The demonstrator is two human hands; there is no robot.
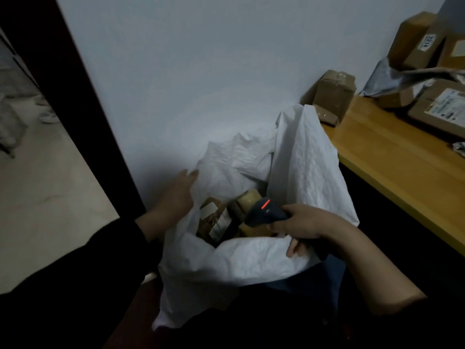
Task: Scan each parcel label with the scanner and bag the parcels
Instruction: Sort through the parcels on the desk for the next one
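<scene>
right hand [305, 224] grip clamping scanner [264, 211] | left hand [176, 195] grip apart, pushing bag [239, 263] rim | best holding mouth wide beneath scanner grip

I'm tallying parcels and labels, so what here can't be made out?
Head view: the parcels in the sack are mostly hidden by its white folds; count unclear.
The label on the box at the right edge: too small, blurred, cut off.
The scanner handle: covered by the right hand.
The left hand at the sack rim: blurred; grip unclear.
</scene>
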